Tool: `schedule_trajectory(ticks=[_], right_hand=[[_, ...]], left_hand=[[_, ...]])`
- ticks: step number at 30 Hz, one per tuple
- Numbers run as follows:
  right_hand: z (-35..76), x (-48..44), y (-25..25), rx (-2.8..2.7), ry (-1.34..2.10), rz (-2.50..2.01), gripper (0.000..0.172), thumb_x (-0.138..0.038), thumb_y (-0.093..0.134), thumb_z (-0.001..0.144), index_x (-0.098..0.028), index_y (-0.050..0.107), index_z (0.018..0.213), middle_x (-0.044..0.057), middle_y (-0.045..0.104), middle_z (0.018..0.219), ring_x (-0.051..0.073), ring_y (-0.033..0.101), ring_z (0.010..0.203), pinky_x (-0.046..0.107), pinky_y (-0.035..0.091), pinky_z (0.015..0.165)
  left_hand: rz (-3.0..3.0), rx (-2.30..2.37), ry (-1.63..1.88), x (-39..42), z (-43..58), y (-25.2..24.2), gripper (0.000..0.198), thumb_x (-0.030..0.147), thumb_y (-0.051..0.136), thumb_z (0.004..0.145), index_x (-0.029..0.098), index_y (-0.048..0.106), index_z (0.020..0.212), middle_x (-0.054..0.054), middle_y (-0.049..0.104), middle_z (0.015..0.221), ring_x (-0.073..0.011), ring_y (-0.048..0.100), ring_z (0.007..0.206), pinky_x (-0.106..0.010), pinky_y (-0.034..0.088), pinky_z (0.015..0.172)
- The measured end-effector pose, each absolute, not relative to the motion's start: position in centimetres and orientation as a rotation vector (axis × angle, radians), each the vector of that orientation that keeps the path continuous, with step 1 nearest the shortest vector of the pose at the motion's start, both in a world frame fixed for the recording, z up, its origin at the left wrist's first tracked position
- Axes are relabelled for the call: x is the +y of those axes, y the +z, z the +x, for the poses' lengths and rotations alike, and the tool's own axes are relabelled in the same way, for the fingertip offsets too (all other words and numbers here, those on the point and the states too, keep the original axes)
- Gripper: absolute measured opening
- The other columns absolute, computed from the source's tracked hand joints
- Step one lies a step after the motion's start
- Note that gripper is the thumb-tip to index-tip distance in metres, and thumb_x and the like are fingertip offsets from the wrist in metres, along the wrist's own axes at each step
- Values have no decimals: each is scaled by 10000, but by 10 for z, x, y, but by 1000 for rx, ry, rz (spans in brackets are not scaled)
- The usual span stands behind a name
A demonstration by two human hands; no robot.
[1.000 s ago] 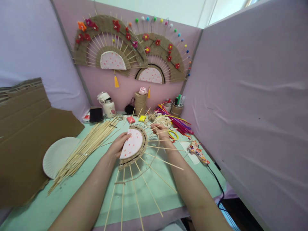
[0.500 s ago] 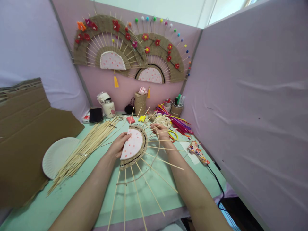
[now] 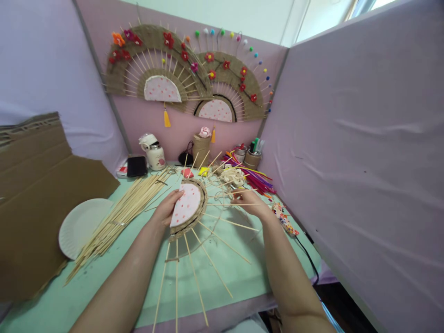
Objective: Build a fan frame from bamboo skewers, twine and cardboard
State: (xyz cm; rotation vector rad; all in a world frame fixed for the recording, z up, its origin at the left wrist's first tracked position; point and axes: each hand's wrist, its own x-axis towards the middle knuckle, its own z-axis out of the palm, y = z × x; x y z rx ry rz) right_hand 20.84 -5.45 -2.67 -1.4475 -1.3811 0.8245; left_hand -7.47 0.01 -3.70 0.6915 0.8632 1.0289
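My left hand [image 3: 169, 206] grips the straight edge of a half-round fan base [image 3: 187, 202], which has pink-dotted white fabric and a brown twine border with a black line. Thin wooden sticks [image 3: 196, 275] fan out from its curved rim. A strand of twine [image 3: 203, 241] runs across the lower sticks and curves up toward the right. At the fan's right side, my right hand [image 3: 250, 202] is closed with its fingertips pinched on the twine, behind a couple of the sticks. The exact pinch point is partly hidden.
A bundle of sticks [image 3: 121, 217] overlaps a white paper plate [image 3: 78, 226], beside cardboard [image 3: 52, 203]. Coloured pipe cleaners [image 3: 258, 178], cream cord [image 3: 232, 176] and a flower-patterned glue gun [image 3: 285, 219] lie to the right. Behind stand a bottle [image 3: 155, 155] and a twine spool [image 3: 201, 150].
My right hand has moved right and slightly down, away from the fan base, drawing the twine along. My left hand still holds the base, which has shifted slightly left.
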Motion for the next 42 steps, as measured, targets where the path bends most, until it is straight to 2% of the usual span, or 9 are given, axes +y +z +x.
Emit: schedule_trajectory(ticks=[4,8,14,20,23,28,34,40,42], right_hand=[[261,-115,-19,-1438,400,-1924,231,-214,727,677,-217,721,908,67,696,778,198,597,694,288,370,638],[295,-155,-32,-1368,299,-2406,276,-303,556,846,-154,679,1043,115,706,887,213,638,786,279,388,663],[304,-155,-66,-1408,151,-2609,485,-439,556,869,-106,605,1218,200,639,1129,309,584,1065,345,402,878],[313,-151,-72,-1287,182,-2672,606,-439,548,867,-127,479,1383,220,557,1217,321,559,1123,367,398,938],[318,-151,-72,-1303,240,-2676,579,-433,545,861,-101,522,1335,216,585,1172,295,593,1061,331,427,870],[321,-149,-75,-1400,272,-2540,473,-441,586,803,-90,647,1115,159,675,955,263,623,885,304,428,735],[323,-162,-55,-1184,187,-2072,437,-429,569,763,-124,664,1061,109,692,877,244,598,805,314,434,683],[306,-159,-30,-836,751,-1461,434,-545,718,652,-203,625,902,35,642,814,160,578,684,252,440,553],[299,-154,-20,-759,914,-1314,429,-531,753,624,-204,603,858,18,616,786,117,532,615,211,392,476]], left_hand=[[664,879,1008,4,-76,-38,68,75,565,844,133,586,873,-15,696,637,-128,665,497,-213,554,491],[658,911,985,6,-74,-41,53,90,577,835,132,583,867,-22,695,631,-142,662,481,-221,544,456],[695,958,985,1,-70,-39,75,76,608,805,139,569,813,-12,680,603,-132,638,446,-218,533,445],[710,971,1002,0,-72,-38,66,75,588,816,136,563,815,2,661,579,-112,614,426,-190,504,422],[709,963,1003,0,-72,-37,67,75,596,811,134,570,828,-6,673,596,-118,625,439,-202,520,441],[709,964,993,-1,-72,-33,75,62,578,818,133,573,842,-22,693,623,-123,632,438,-202,521,436],[709,963,956,-4,-70,-27,84,67,554,840,144,559,808,-8,674,589,-122,631,438,-207,531,442],[750,958,914,-8,-68,-30,77,66,584,818,141,573,822,-16,685,609,-122,637,452,-189,514,427],[771,960,902,-8,-67,-34,86,82,620,798,143,578,841,-19,690,624,-130,644,465,-197,519,431]])
